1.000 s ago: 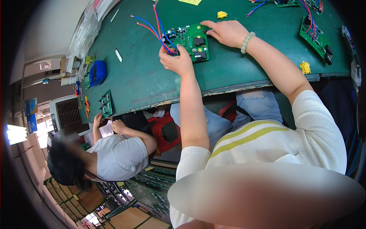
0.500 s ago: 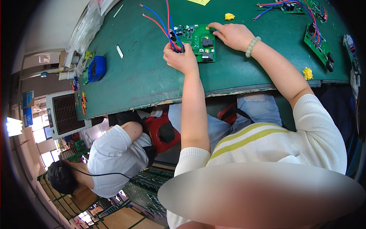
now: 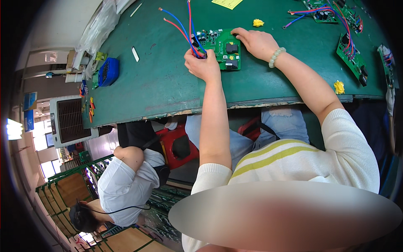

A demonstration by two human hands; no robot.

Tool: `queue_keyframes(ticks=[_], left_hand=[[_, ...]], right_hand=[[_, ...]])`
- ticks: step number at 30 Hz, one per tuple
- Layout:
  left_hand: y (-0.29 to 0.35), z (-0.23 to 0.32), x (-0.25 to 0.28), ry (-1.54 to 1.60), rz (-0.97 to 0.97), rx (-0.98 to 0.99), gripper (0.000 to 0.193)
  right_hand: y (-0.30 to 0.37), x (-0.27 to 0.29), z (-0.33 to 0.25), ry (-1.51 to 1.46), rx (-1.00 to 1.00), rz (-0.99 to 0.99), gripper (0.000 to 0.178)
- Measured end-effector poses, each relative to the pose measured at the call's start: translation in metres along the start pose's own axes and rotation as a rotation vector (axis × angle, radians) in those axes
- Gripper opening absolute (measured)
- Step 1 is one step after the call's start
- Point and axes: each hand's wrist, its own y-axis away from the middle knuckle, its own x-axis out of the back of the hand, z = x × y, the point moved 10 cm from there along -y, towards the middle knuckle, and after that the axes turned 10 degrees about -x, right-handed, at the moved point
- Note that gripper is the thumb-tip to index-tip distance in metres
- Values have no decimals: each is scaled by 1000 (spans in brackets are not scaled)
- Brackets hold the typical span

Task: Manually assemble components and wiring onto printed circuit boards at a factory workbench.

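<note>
From the head camera, looking down: a green rectangular circuit board (image 3: 220,44) lies on a dark green table (image 3: 147,90), in front of the person and between both hands; the left hand (image 3: 204,66) grasps its near left corner, fingers curled at the edge and thumb beside the base of the long red and blue insulated wires (image 3: 181,27), which fan out toward the far left; the right hand (image 3: 261,45), with a pale green beaded bracelet (image 3: 277,57) at the wrist, has its fingertips at the far right corner; whether they pinch or merely rest there, I cannot tell; just beyond that hand sits a crumpled yellow lump (image 3: 258,22); a green board with attached wires (image 3: 351,59) lies well to the right; a blue plastic bin (image 3: 108,72) stands at the far left.
</note>
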Motion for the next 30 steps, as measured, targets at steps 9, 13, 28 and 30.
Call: queue_keyframes(ticks=[9, 13, 28, 30], left_hand=[[2, -2, 5, 54, 47, -5, 41], [2, -1, 5, 106, 54, 35, 40], [2, 5, 10, 63, 78, -108, 37], [2, 6, 9, 70, 76, -114, 37]], right_hand=[[-8, 53, 42, -12, -92, 290, 26], [-11, 25, 69, 189, -223, 31, 28], [16, 2, -6, -108, 2, -259, 40], [17, -3, -3, -49, -2, -219, 41]])
